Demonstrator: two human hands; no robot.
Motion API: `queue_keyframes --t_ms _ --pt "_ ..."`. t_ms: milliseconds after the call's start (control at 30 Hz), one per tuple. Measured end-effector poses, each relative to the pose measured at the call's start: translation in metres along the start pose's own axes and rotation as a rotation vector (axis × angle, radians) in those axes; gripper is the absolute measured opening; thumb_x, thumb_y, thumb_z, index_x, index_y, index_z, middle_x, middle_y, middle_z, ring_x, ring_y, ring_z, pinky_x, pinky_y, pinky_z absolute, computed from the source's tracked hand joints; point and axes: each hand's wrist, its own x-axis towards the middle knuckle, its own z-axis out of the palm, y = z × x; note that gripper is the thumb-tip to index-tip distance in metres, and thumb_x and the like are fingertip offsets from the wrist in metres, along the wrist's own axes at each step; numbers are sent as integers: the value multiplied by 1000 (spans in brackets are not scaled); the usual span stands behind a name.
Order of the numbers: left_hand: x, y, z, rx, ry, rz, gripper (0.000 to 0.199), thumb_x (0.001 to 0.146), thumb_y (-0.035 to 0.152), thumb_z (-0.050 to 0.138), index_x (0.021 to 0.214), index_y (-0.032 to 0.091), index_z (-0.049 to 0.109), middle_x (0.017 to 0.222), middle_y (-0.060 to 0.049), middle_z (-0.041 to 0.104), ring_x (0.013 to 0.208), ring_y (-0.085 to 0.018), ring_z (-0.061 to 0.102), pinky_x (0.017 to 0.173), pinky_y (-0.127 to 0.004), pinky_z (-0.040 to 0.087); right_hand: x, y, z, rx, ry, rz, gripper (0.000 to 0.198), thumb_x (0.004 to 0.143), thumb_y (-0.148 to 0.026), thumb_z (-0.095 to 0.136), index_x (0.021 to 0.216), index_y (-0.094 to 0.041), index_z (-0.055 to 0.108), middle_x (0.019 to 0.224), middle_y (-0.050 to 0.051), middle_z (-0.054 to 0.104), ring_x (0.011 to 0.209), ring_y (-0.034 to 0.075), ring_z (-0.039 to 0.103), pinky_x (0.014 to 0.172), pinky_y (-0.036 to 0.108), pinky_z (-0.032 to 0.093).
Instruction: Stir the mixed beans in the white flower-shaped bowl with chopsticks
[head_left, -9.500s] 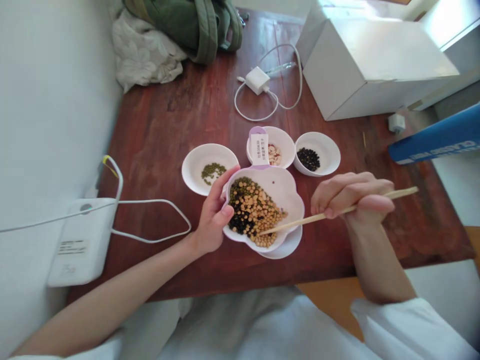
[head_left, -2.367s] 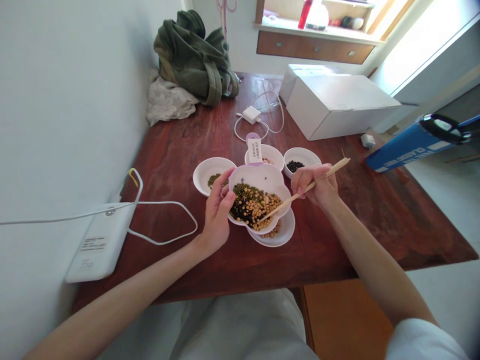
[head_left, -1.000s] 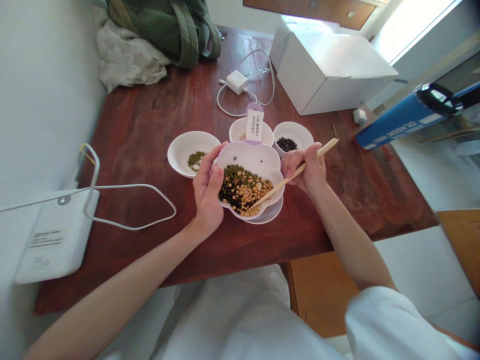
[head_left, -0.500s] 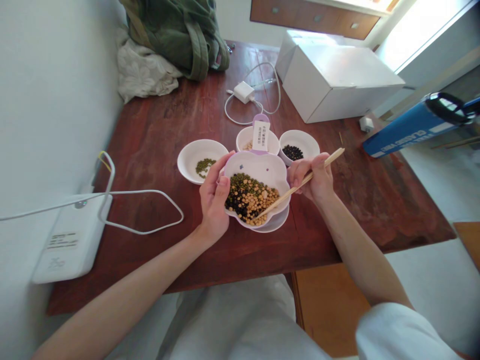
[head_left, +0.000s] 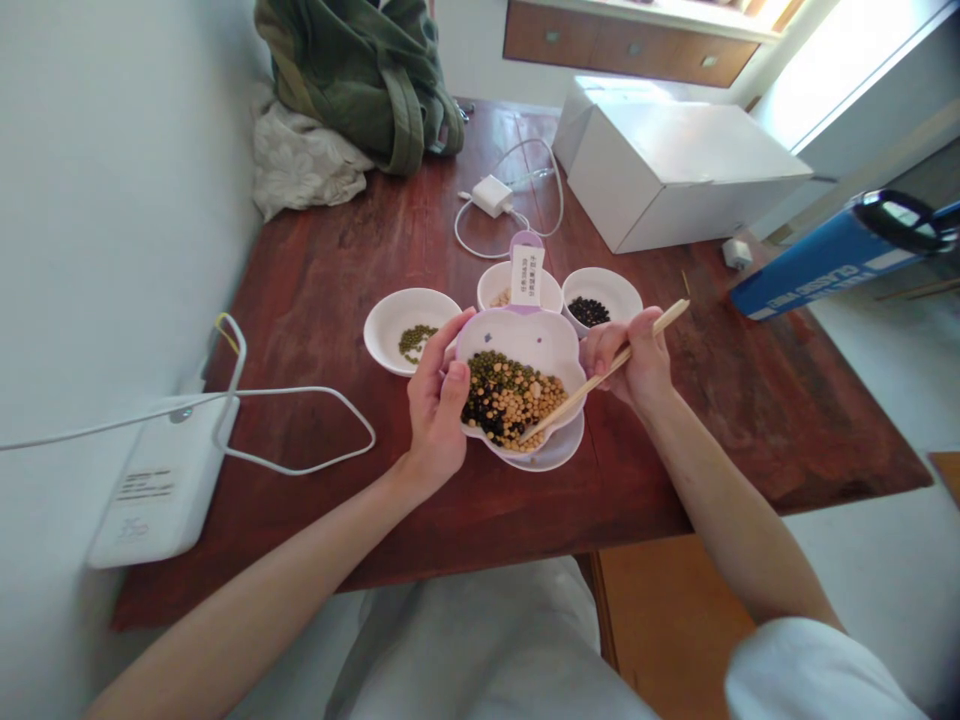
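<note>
My left hand (head_left: 437, 410) grips the left side of a lilac-rimmed, scalloped bowl (head_left: 521, 332), thumb over its rim. The bowl tilts toward me, its mixed beans (head_left: 510, 395), green, black and tan, gathered at the near side. A paper label (head_left: 527, 275) covers part of its handle. My right hand (head_left: 626, 365) is closed round wooden chopsticks (head_left: 577, 395), their tips among the tan beans. Beneath, partly hidden, is a white bowl (head_left: 559, 458). Behind stand white bowls: one (head_left: 382, 325) with green beans, one (head_left: 555, 290) with pale pieces, one (head_left: 626, 290) with black beans.
At the left lies a white power bank (head_left: 161, 500) with a looping cable (head_left: 315, 390). A charger (head_left: 492, 196) and cord lie behind the bowls. A large white box (head_left: 675, 150), a blue bottle (head_left: 817, 260) and a green bag (head_left: 360, 80) stand farther back on the wooden table (head_left: 300, 270).
The whole view has shifted slightly, with everything a little farther right and lower. Both hands keep their holds; the chopstick tips stay among the beans.
</note>
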Motion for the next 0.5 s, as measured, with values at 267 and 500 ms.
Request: queue_keyframes --t_ms 267,500 --pt "1 -2 -3 58 14 28 46 115 50 58 153 26 71 147 -10 77 137 -30 72 109 -39 59 1 1 -2 54 64 -31 82 103 -82 60 47 -23 68 43 3 54 33 10 45 31 25 26" --pt "0 -6 -3 26 40 -19 44 115 49 59 151 29 73 153 -7 74 138 -27 70 118 -38 51 0 2 1 28 68 -36 85 93 -93 61 47 -21 69 45 5 57 31 10 46 28 24 26"
